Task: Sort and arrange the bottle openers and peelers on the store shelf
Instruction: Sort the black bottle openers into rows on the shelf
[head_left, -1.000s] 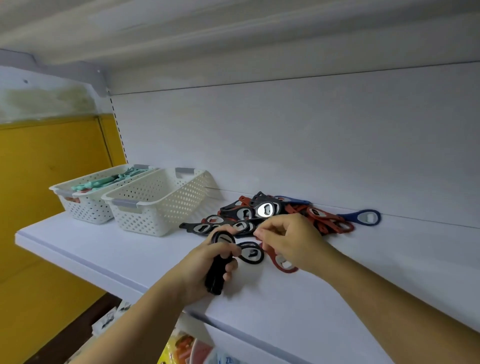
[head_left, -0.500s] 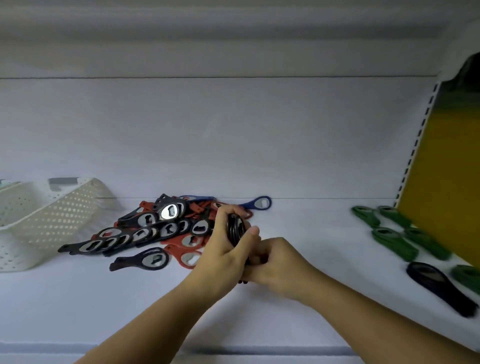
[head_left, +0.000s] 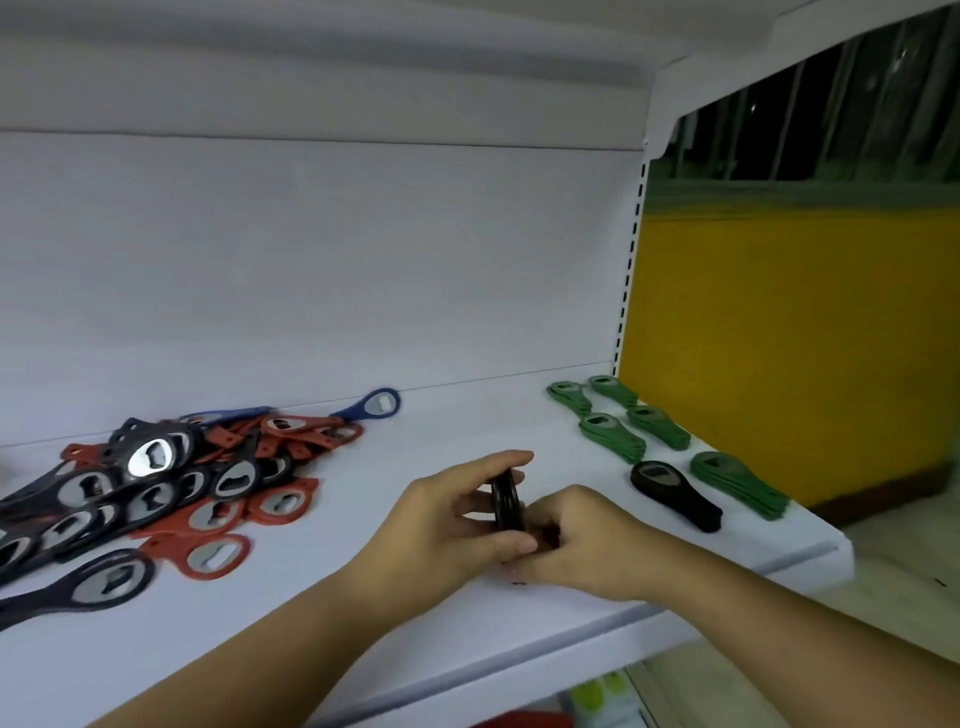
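Both hands meet over the middle of the white shelf (head_left: 363, 623). My left hand (head_left: 441, 525) and my right hand (head_left: 587, 540) together grip a small stack of black bottle openers (head_left: 506, 501), held on edge between them. A mixed pile of black and red bottle openers (head_left: 171, 483) lies to the left, with a blue opener (head_left: 371, 408) at its back edge. To the right, several stacks of green openers (head_left: 623, 431) lie in rows, and a black stack (head_left: 675, 493) lies beside them.
The shelf's right end (head_left: 810, 551) drops off beside a yellow panel (head_left: 779, 338). The shelf's back wall (head_left: 311, 260) stands behind everything. Goods on a lower shelf (head_left: 597, 696) peek out below the front edge.
The view has swung right: the white baskets left the frame and the green stacks came closer. My hands, holding the black openers, moved right, away from the pile.
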